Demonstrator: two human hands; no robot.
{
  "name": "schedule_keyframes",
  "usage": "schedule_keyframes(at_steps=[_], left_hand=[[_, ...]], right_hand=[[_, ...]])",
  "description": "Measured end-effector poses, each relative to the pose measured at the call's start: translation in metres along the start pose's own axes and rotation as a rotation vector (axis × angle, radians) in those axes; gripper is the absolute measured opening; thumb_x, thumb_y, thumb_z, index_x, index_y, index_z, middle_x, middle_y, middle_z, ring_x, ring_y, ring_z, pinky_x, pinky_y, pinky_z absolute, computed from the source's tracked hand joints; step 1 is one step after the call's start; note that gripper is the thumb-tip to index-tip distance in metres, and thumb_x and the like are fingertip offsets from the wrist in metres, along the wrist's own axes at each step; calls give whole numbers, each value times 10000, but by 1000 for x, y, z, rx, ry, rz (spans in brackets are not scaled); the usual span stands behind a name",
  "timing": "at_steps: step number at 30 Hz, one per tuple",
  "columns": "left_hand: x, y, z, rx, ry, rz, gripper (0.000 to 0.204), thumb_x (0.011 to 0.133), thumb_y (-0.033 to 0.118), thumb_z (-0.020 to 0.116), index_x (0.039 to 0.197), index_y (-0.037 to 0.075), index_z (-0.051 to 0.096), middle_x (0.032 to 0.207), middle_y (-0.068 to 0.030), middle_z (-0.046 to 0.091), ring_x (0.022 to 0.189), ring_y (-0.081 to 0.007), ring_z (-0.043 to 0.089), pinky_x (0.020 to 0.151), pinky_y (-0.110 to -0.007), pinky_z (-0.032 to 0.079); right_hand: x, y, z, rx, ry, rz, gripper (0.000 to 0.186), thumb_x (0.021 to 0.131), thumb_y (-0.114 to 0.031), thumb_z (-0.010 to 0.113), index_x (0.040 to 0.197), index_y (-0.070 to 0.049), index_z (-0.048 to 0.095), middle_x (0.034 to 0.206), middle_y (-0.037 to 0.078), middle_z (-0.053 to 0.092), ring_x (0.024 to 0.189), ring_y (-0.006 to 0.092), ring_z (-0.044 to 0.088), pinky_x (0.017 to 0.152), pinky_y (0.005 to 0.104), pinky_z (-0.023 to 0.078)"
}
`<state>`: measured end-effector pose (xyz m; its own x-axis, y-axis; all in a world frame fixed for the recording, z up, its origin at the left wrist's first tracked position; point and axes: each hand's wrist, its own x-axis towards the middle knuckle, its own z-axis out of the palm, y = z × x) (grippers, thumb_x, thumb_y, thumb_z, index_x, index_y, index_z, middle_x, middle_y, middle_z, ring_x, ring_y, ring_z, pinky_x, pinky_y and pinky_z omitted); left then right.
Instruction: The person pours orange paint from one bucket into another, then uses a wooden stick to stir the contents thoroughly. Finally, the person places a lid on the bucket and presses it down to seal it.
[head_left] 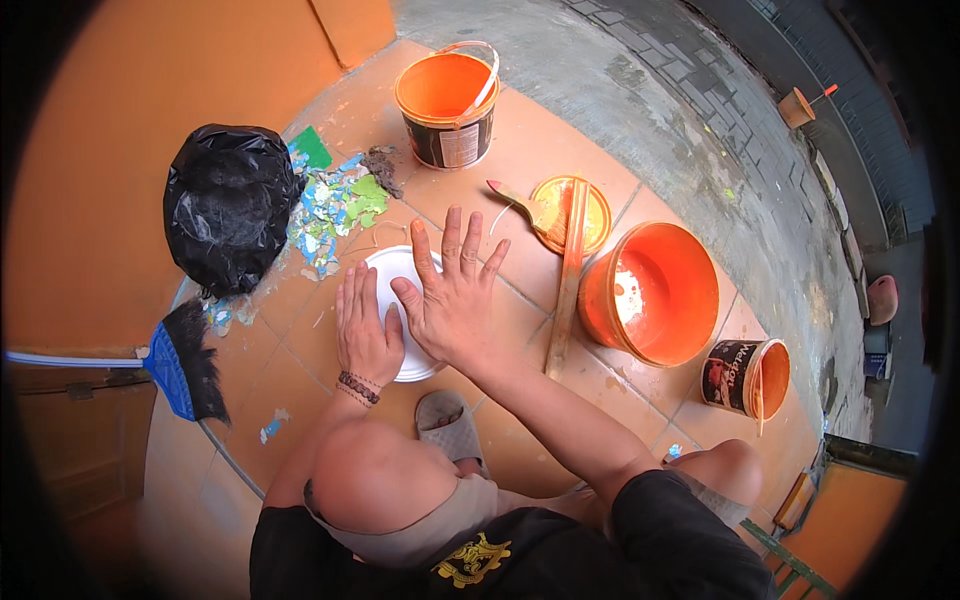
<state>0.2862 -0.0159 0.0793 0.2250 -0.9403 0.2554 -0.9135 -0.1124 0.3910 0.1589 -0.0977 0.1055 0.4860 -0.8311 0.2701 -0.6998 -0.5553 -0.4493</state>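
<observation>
My left hand (365,325), with a dark beaded bracelet at the wrist, lies flat with its fingers stretched out over the left part of a round white lid-like disc (414,362). Over the disc's right part is my right hand (455,300), fingers spread wide and an orange stain on one fingertip. Neither hand holds anything. Whether the right palm touches the disc or hovers above it, I cannot tell. Both hands hide much of the disc, which rests on the tiled floor. A paintbrush (546,214) lies beyond the right hand, its bristles on an orange-smeared round lid (597,222).
A paint-streaked wooden stick (565,315) crosses that lid. Orange-coated buckets stand at the back (450,140), right (690,290) and far right (735,375). Leftward are a black plastic bag (225,215), paint flakes (325,215) and a blue broom (175,365) by the orange wall (100,200).
</observation>
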Motion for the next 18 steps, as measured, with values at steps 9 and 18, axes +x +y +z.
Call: schedule_keyframes(at_steps=[9,18], left_hand=[[-3,4,1,71,-55,22,566,927,261,413,1404,-25,308,1472,-216,305,1394,-373,229,1142,-483,152],[8,12,-12,163,-219,-57,670,920,372,461,1435,-8,262,1495,-237,239,1400,-398,187,1139,-515,112]], right_hand=[[-26,8,0,4,-24,45,687,954,-533,320,1496,-129,196,1534,266,2,1409,464,-52,1032,701,-43],[-47,34,-2,193,-68,114,660,976,-502,301,1497,-114,181,1540,250,-2,1420,441,-23,1064,662,-12]])
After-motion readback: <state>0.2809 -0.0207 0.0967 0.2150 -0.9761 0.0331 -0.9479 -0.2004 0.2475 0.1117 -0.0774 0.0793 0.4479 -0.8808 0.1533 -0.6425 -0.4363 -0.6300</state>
